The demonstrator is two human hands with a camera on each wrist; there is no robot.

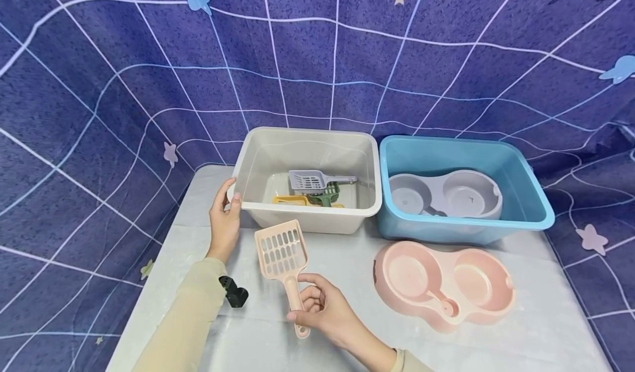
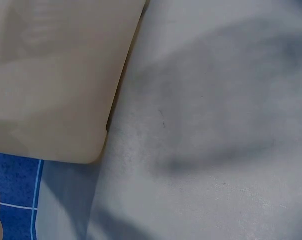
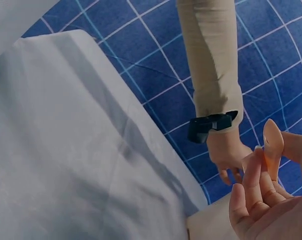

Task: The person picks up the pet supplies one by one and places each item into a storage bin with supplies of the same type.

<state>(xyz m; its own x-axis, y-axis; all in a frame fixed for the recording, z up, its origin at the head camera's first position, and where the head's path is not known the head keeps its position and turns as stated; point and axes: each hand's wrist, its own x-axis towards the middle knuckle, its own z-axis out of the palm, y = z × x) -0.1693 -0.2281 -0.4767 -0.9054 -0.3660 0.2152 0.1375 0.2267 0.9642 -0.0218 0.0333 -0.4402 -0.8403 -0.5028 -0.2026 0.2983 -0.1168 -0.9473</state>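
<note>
My right hand [image 1: 329, 314] pinches the handle of a peach litter scoop [image 1: 292, 292] between thumb and fingers. The scoop's slotted head points up and away, in front of a beige litter box [image 1: 302, 221]. In the right wrist view only the handle end of the scoop [image 3: 272, 142] shows. My left hand [image 1: 224, 228] grips the near left corner of the box's rim. Inside the box lie a grey-purple scoop [image 1: 322, 181], a green scoop [image 1: 327, 198] and a yellow one [image 1: 288, 200], the last two partly hidden by the front wall.
To the right stands a blue litter box [image 1: 446, 226] with a grey double pet bowl [image 1: 436, 187] inside. A pink double pet bowl [image 1: 441, 275] sits before it on the white-covered table [image 1: 278, 350]. A blue patterned curtain [image 1: 307, 47] hangs behind.
</note>
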